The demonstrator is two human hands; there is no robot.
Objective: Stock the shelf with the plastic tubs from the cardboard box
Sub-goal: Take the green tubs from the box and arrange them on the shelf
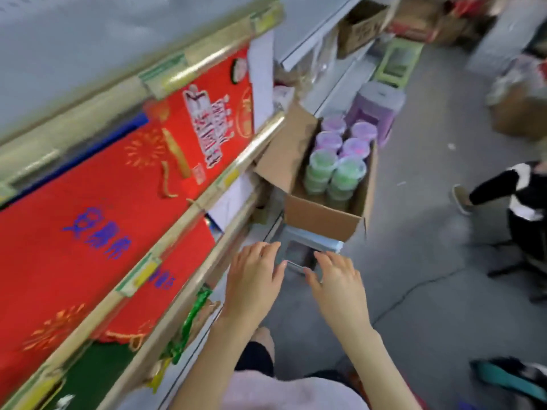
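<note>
Head view: left hand [254, 279] and right hand [340, 284], grips open and empty, near cardboard box [322, 217] edge.

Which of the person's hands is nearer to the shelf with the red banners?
The left hand is nearer, right beside the shelf edge. The right hand is farther out over the aisle floor. Both hands are open, short of the cardboard box.

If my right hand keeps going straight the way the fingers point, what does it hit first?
Most likely the grey plastic stool just beyond the right hand, the one the cardboard box of tubs appears to sit on. Blur makes depth uncertain, so the hand may pass above the stool and meet the box's front wall instead.
</note>
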